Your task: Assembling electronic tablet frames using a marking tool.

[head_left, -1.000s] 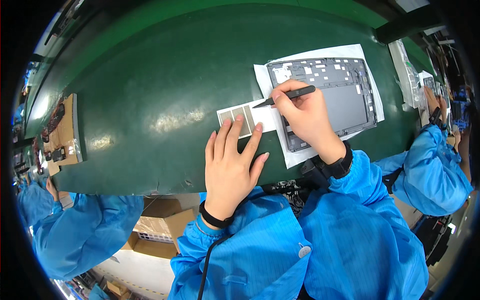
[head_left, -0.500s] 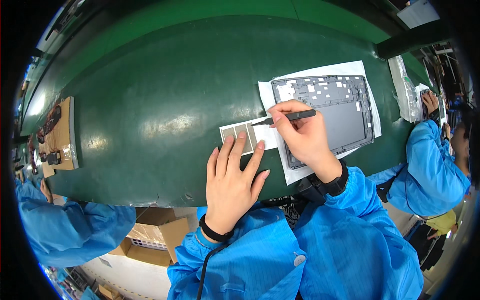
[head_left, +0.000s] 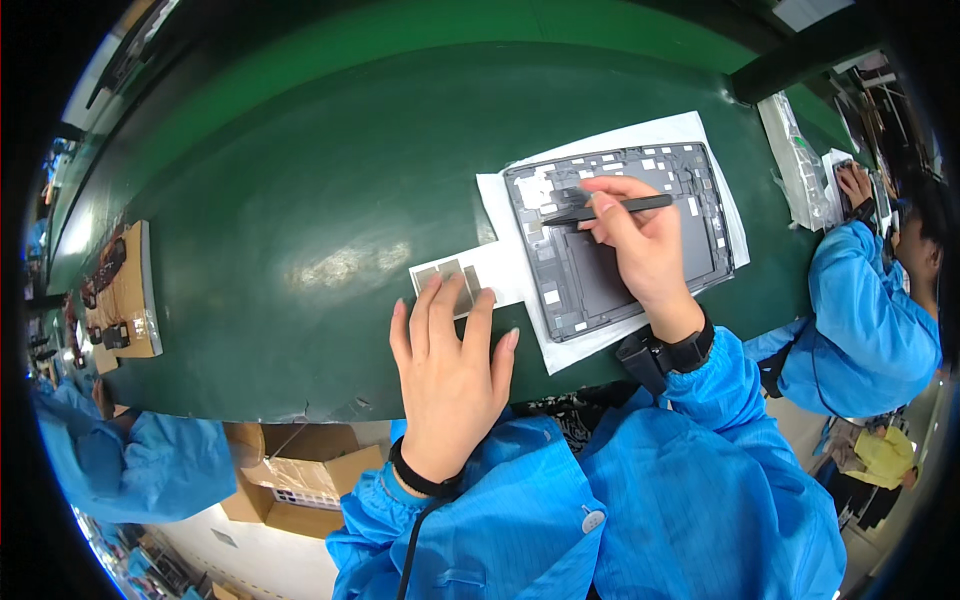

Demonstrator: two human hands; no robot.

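My left hand [head_left: 447, 372] lies with fingers spread on a small white sheet [head_left: 506, 278] that carries grey-beige rectangular stickers, one strip of them a gap away from the others. My right hand [head_left: 648, 245] pinches black tweezers [head_left: 655, 203]. Their tips reach the left part of a dark grey tablet housing [head_left: 592, 272], beside a tiny tan patch; whether they grip it I cannot tell. Small white pads dot the housing's upper part and edges. Beneath it is a larger white sheet [head_left: 562, 356]. Part of the housing is hidden by my right hand.
A cardboard piece with dark parts [head_left: 138, 290] lies at the table's left end. Clear plastic packaging [head_left: 795, 165] stands at the right. Co-workers in blue sleeves [head_left: 860, 330] sit on both sides. Below the table edge is an open cardboard box [head_left: 335, 470].
My right hand has carried the tweezers from the sticker sheet up and right onto the housing. My left hand stays spread on the sheet. The whole view has shifted slightly.
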